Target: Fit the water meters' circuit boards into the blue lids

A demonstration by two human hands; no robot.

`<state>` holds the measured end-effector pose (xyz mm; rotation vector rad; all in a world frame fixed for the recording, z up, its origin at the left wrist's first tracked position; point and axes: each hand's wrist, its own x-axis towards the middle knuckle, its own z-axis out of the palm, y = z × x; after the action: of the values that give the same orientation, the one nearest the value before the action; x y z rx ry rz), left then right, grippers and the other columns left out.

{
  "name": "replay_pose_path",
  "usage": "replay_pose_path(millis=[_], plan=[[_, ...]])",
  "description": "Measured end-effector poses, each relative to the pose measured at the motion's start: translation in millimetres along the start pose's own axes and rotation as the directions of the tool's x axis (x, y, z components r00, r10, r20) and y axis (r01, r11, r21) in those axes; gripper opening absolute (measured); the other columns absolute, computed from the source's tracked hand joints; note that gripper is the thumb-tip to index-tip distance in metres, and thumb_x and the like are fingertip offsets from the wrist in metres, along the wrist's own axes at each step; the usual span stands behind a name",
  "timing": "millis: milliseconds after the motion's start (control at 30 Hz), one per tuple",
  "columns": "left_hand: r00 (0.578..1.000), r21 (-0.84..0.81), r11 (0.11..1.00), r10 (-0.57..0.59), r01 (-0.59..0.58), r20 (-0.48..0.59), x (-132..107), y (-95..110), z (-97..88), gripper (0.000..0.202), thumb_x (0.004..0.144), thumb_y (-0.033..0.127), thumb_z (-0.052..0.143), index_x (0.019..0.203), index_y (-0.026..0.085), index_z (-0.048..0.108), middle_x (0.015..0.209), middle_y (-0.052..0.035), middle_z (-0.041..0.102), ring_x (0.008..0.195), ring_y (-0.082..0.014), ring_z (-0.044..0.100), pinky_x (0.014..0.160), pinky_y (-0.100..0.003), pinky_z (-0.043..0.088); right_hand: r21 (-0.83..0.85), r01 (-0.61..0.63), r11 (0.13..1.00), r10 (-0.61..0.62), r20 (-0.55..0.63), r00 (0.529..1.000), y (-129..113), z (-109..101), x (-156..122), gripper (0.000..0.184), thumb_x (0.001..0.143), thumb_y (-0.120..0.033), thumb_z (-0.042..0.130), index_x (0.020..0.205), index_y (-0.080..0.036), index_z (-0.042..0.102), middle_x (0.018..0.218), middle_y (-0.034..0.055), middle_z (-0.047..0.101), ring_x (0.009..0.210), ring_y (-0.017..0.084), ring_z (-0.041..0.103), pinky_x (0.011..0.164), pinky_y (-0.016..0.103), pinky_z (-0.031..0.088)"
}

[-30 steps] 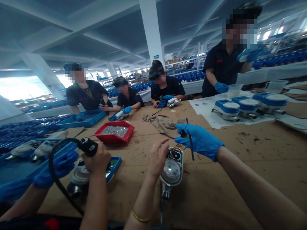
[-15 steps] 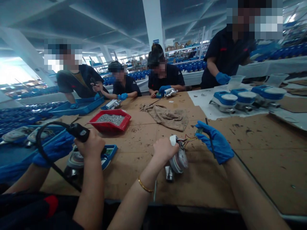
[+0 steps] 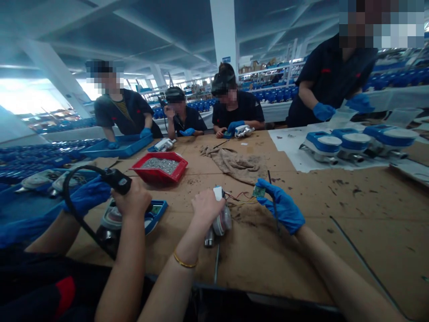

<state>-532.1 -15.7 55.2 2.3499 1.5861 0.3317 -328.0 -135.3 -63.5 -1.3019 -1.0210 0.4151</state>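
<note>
My left hand, bare with a gold bracelet at the wrist, is closed around the top of a meter-like device with a metal pipe end and a round clear-covered face. Thin red and yellow wires run from that device to a small green circuit board. The fingertips of my right hand, in a blue glove, pinch the board. A thin dark rod also sits in the right hand, crossing the fingers at a slant; its kind is not clear.
At left, a co-worker's hand grips a corded power tool above another device. A red bin of small metal parts and a brown rag lie ahead. Blue-topped meters stand at right. Other people sit or stand across the table.
The view has swung left, shifting the scene slightly right. Both my hands, the device and the board have moved left, and the board shows more fully. Across the table, a co-worker raises a dark tool.
</note>
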Motion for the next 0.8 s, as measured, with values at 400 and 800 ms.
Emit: replay_pose_path(millis=[400, 800], plan=[[0.983, -0.388, 0.908, 0.113, -0.16, -0.142, 31, -116, -79.5, 0.052, 0.083, 0.071, 0.053, 0.109, 0.026, 0.057, 0.092, -0.0093, 0.064, 0.105, -0.0377, 0.06, 0.084, -0.046, 0.045, -0.094, 0.014, 0.995, -0.014, 0.005, 1.0, 21, -10, -2, 0.063, 0.083, -0.048, 0.075, 0.14, -0.028, 0.058, 0.145, 0.0081, 0.061, 0.136, 0.032, 0.056, 0.12, 0.061, 0.038], [0.932, -0.575, 0.798, -0.046, -0.183, -0.36, 63, -183, -82.9, 0.089, 0.065, 0.097, -0.009, 0.053, 0.021, 0.037, 0.061, -0.0082, 0.061, 0.119, -0.0357, 0.065, 0.083, -0.046, 0.044, -0.167, 0.105, 0.98, -0.091, 0.087, 0.992, 16, -15, 6, 0.054, 0.089, -0.033, 0.068, 0.142, -0.033, 0.057, 0.14, 0.0052, 0.065, 0.131, 0.029, 0.06, 0.118, 0.057, 0.043]])
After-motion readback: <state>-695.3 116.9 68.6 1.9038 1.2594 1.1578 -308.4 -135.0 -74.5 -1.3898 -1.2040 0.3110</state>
